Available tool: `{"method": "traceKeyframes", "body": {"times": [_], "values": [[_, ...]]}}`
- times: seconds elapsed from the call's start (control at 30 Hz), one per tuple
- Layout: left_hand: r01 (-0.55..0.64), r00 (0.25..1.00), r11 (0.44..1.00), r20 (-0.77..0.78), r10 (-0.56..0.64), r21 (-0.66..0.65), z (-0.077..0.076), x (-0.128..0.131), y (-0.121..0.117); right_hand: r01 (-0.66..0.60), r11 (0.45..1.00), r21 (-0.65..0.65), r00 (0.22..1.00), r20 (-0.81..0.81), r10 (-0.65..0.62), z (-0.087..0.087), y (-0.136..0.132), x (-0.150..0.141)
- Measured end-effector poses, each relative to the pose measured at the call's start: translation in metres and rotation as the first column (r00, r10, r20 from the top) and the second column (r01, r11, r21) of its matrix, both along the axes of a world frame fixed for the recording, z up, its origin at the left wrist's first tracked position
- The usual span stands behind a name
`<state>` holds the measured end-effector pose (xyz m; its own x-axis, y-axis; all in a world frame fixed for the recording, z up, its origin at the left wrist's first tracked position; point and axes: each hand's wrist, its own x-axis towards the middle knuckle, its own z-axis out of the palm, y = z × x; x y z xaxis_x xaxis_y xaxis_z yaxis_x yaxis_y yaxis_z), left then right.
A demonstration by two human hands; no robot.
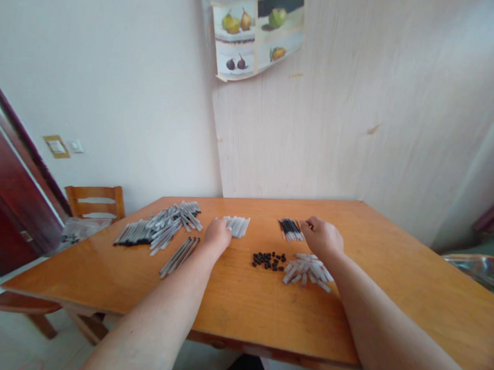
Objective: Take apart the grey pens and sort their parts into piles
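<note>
My left hand [218, 233] rests on the wooden table [240, 302], fingers curled at the near edge of a small bundle of clear pen barrels [238, 226]. Across the table, my right hand [322, 235] has its fingertips pinched at a bundle of black-tipped refills [290, 229]. A scatter of small black caps [268, 259] lies between my arms. Just under my right wrist sits a loose pile of clear plastic pen parts [307, 269].
A large heap of grey pens [160, 228] lies at the table's left, with a few grey pens [179, 255] nearer me. A wooden chair [96, 200] stands behind the left corner. A dark red door [7, 204] is at far left.
</note>
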<state>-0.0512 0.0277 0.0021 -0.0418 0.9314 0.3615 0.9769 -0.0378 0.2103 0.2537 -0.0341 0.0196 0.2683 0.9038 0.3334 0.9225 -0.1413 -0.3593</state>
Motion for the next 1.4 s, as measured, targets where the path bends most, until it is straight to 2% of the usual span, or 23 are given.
{"method": "traceKeyframes", "body": {"times": [0.27, 0.4, 0.5, 0.63, 0.73, 0.83, 0.9, 0.97, 1.07, 1.13, 1.2, 1.27, 1.3, 1.37, 1.4], "values": [[0.002, 0.999, 0.998, 0.035, -0.004, 0.063, 0.002, 0.003, -0.008, 0.004, 1.000, 0.008, 1.000, -0.007, -0.004, 0.003, -0.002, -0.001], [0.046, 0.994, 0.992, 0.090, -0.057, 0.118, 0.001, 0.009, -0.019, 0.009, 1.000, -0.003, 1.000, 0.010, -0.009, 0.004, -0.002, -0.002], [0.104, 0.976, 0.981, 0.173, -0.132, 0.163, 0.003, 0.014, -0.036, -0.003, 1.000, -0.006, 0.999, 0.032, 0.003, 0.005, -0.003, 0.000], [0.153, 0.912, 0.954, 0.335, -0.236, 0.256, 0.009, 0.020, -0.078, -0.040, 0.999, 0.019, 0.998, 0.046, 0.039, 0.005, -0.006, 0.001], [0.174, 0.838, 0.910, 0.429, -0.338, 0.376, 0.010, 0.020, -0.124, -0.103, 0.991, 0.086, 0.994, 0.048, 0.099, 0.005, -0.012, -0.003], [0.163, 0.796, 0.877, 0.465, -0.388, 0.453, 0.002, 0.013, -0.176, -0.191, 0.960, 0.207, 0.982, 0.050, 0.184, 0.011, -0.026, -0.017], [0.164, 0.796, 0.871, 0.459, -0.395, 0.464, -0.009, 0.005, -0.209, -0.266, 0.918, 0.295, 0.963, 0.041, 0.266, 0.018, -0.041, -0.032], [0.168, 0.805, 0.871, 0.446, -0.391, 0.461, -0.023, -0.003, -0.239, -0.383, 0.852, 0.358, 0.913, 0.006, 0.408, 0.026, -0.063, -0.052], [0.198, 0.813, 0.874, 0.424, -0.399, 0.443, -0.049, -0.015, -0.275, -0.534, 0.747, 0.396, 0.777, -0.119, 0.619, 0.034, -0.108, -0.087], [0.222, 0.824, 0.887, 0.409, -0.392, 0.404, -0.070, -0.024, -0.290, -0.669, 0.679, 0.304, 0.647, -0.211, 0.732, 0.029, -0.142, -0.110], [0.207, 0.847, 0.927, 0.417, -0.329, 0.312, -0.095, -0.035, -0.299, -0.816, 0.549, 0.181, 0.471, -0.341, 0.813, 0.014, -0.173, -0.133], [0.105, 0.875, 0.983, 0.455, -0.164, 0.152, -0.124, -0.050, -0.302, -0.915, 0.396, 0.080, 0.318, -0.462, 0.828, -0.009, -0.195, -0.154], [0.033, 0.882, 0.998, 0.468, -0.058, 0.061, -0.139, -0.059, -0.301, -0.942, 0.335, 0.033, 0.276, -0.492, 0.826, -0.023, -0.202, -0.164], [-0.145, 0.870, 0.982, 0.458, 0.184, -0.119, -0.170, -0.078, -0.301, -0.956, 0.292, -0.027, 0.263, -0.519, 0.814, -0.052, -0.209, -0.184], [-0.238, 0.854, 0.950, 0.422, 0.303, -0.201, -0.185, -0.089, -0.301, -0.953, 0.297, -0.054, 0.280, -0.524, 0.804, -0.066, -0.211, -0.193]]}}
